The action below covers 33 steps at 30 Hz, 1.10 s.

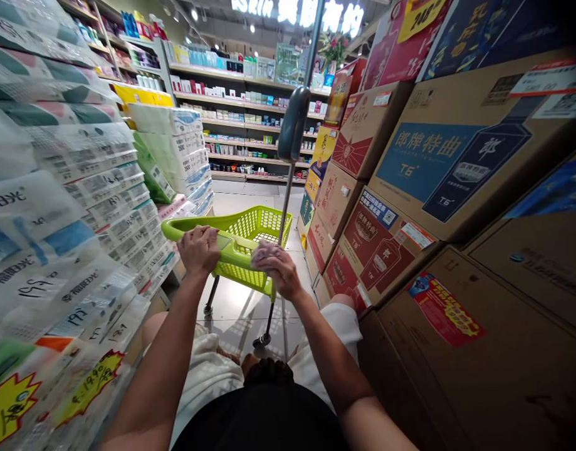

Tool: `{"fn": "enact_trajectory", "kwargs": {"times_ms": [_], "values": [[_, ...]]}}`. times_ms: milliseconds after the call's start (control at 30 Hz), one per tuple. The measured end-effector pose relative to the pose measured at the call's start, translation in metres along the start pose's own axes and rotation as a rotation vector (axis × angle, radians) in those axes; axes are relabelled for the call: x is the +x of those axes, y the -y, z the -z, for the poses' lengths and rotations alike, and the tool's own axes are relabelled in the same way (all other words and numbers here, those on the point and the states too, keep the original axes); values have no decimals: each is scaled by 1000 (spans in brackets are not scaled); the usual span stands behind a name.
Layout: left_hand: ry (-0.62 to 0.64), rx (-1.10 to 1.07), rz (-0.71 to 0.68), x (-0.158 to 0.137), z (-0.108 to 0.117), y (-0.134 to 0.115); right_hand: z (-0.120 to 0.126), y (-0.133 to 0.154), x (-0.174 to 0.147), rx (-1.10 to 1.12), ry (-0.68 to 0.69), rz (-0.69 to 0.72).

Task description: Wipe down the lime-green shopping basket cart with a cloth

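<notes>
The green shopping cart [243, 274] is standing on the aisle floor [240, 316] right in front of me. My left hand [198, 250] is curling its fingers over the cart's handle [235, 252], and my right hand [284, 270] is clamping its fingers on a crumpled cloth [265, 255] at the handle's right end. A metal pole [286, 203] is rising beside it. To my right, cartons are towering: one carton [391, 181] is showing 郎牌特曲 and T6, and a yellow tag [420, 19] higher up is reading 248. To my left, wrapped paper packs [97, 169] are standing in stacks, a handwritten 197 showing, and a yellow star tag [91, 385] is giving 19.90. Above the stocked shelves [250, 124], a glowing sign [294, 12] is spelling "skin" beside Chinese characters.
</notes>
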<state>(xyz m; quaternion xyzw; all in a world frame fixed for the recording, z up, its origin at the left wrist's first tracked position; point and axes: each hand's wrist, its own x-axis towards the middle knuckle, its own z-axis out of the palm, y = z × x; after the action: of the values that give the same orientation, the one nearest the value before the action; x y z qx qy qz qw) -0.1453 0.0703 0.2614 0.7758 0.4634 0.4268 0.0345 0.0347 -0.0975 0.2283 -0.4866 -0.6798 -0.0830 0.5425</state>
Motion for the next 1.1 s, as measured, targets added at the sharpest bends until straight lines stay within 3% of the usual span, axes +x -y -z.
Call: {"fn": "enact_trajectory", "kwargs": {"times_ms": [133,267,333,433,533,633,733,833,933,1033,1100], "values": [[-16,2,17,-4,-2,-13,14,-5,2,-88,0,12],[-28,27,4,-8,-8,-22,-19,24,24,-447,263,80],[-11,56,-13,-8,-8,-23,-35,37,29,-570,302,91],[8,93,-33,-8,-7,-21,-38,30,14,-627,202,170],[1,94,-43,-8,-7,-24,-24,1,-17,-644,136,253],[4,89,-37,-11,-11,-34,-20,-23,-36,-681,68,248],[16,107,-29,-14,-16,-47,-33,-28,-32,-755,-20,192],[57,135,-60,-17,-18,-57,-35,-27,-20,-799,16,204],[120,141,-97,-16,-14,-59,-12,-32,-17,-825,-15,214],[194,80,-140,-6,-8,-46,17,-36,-20,-796,-156,102],[176,31,-116,4,-5,-28,30,-34,-16,-720,-168,0]]}}
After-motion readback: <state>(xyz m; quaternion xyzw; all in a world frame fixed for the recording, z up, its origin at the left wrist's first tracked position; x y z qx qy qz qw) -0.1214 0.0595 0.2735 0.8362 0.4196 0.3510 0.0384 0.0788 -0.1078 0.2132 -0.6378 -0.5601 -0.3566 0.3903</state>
